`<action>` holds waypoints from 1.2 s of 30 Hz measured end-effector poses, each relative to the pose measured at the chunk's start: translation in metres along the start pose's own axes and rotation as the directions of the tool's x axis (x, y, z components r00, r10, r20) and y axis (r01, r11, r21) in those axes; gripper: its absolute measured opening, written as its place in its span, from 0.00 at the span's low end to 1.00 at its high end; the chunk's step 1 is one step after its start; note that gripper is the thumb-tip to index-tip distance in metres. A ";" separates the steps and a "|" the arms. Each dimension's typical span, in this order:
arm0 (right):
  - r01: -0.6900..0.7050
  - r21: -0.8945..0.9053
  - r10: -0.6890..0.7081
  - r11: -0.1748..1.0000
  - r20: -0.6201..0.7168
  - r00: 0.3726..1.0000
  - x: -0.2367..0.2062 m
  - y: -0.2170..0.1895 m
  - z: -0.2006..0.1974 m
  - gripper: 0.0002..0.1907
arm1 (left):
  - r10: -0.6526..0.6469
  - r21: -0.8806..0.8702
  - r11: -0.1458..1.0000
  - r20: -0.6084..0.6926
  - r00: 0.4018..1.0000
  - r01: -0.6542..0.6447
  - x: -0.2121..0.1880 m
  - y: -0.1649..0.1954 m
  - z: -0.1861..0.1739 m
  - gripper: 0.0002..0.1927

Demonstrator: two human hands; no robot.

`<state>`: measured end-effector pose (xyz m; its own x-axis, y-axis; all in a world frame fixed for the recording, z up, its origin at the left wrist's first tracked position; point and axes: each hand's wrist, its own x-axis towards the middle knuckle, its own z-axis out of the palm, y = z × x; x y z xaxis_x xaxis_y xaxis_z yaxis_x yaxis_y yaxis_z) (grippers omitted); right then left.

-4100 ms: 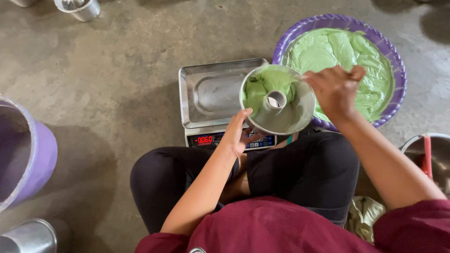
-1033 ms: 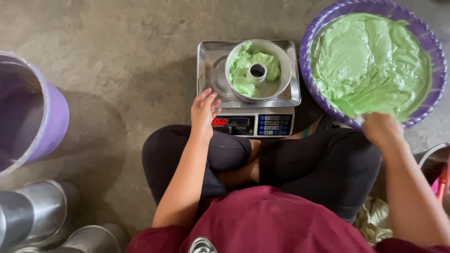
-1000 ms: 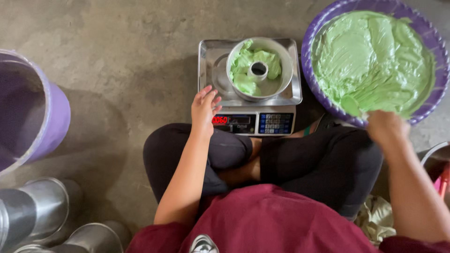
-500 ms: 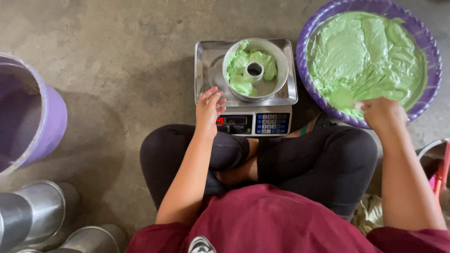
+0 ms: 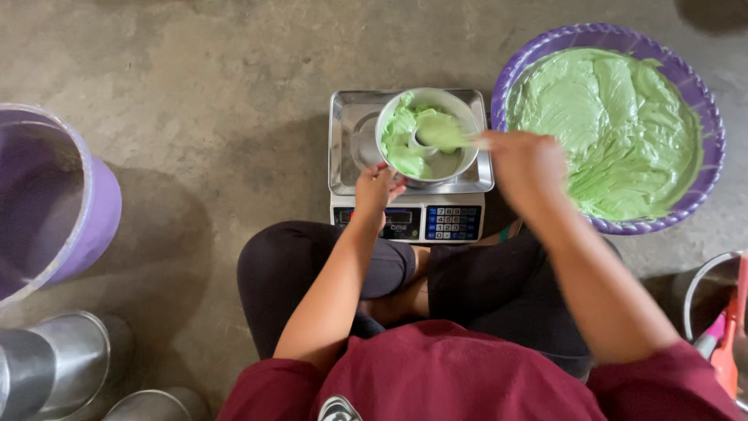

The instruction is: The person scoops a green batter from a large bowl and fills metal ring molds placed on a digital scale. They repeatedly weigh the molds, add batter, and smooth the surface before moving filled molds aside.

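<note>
A: Head view, the only one. Centre, far: a digital scale [image 5: 411,175] on the concrete floor [image 5: 195,101], steel platform on top, display and keypad on the near face. What sits on it?

B: A metal tube cake mould [image 5: 428,135], round, with a centre funnel. Green batter [image 5: 401,144] lies mostly in its left half; bare metal shows at the lower right.

A: Left hand [image 5: 375,187]?

B: At the mould's near-left rim, fingers touching the edge, curled against it. Whether they pinch the rim or only steady it, I cannot tell.

A: Right hand [image 5: 526,164]?

B: Just right of the mould, blurred. Closed around the handle of a utensil [image 5: 446,134] whose batter-coated end lies over the mould's middle (kind of utensil not clear under the coating).

A: Surroundings?

B: Far right, a large purple basin [image 5: 705,117] filled with the same green batter, touching or just beside the scale; cannot tell which. Left edge, a purple bucket [image 5: 86,226]. Near left, steel containers [image 5: 62,370] lying on their sides. Near right edge, part of a metal bowl [image 5: 697,292] with an orange-pink tool [image 5: 728,343] in it. The person sits cross-legged just near of the scale, dark trousers, maroon shirt.
</note>
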<state>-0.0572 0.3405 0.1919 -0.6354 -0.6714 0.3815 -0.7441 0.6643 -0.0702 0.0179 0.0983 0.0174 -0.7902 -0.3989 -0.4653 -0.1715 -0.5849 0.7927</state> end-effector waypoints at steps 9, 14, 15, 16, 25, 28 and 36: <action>-0.007 -0.067 0.008 0.998 0.005 1.000 -0.003 -0.050 0.074 0.12 | -0.011 -0.062 0.998 0.090 0.996 0.016 -0.012 -0.025 0.009 0.21; -0.219 0.240 0.222 0.946 0.016 0.975 -0.018 -0.052 0.067 0.10 | 0.009 -0.064 0.998 0.085 0.996 -0.003 -0.011 -0.025 0.006 0.22; -0.265 0.300 0.270 0.917 0.024 0.963 -0.018 -0.048 0.068 0.10 | 0.014 -0.064 0.998 0.076 0.997 -0.009 -0.011 -0.025 0.005 0.23; -0.505 0.403 0.443 0.764 0.243 0.863 -0.016 -0.041 0.070 0.11 | 0.020 -0.063 0.998 0.065 0.998 -0.015 -0.011 -0.024 0.004 0.24; -0.502 0.767 0.557 -0.401 0.639 0.531 -0.035 0.140 0.044 0.17 | 0.053 -0.059 0.997 -0.055 0.997 -0.056 -0.024 -0.002 -0.009 0.29; -0.723 -0.400 0.809 0.563 0.087 0.582 -0.053 0.177 0.052 0.20 | 0.030 -0.020 0.999 -0.063 0.998 -0.031 -0.031 0.001 -0.006 0.29; -0.379 -0.083 0.378 0.922 -0.025 0.925 -0.004 0.129 0.020 0.11 | 0.103 0.008 0.995 -0.062 0.993 -0.103 -0.017 0.008 -0.006 0.26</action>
<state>-0.1549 0.4226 0.1630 -0.8642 -0.3616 0.3499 -0.4279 0.8940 -0.1331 0.0338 0.0963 0.0289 -0.7655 -0.5003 -0.4046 -0.0940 -0.5351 0.8395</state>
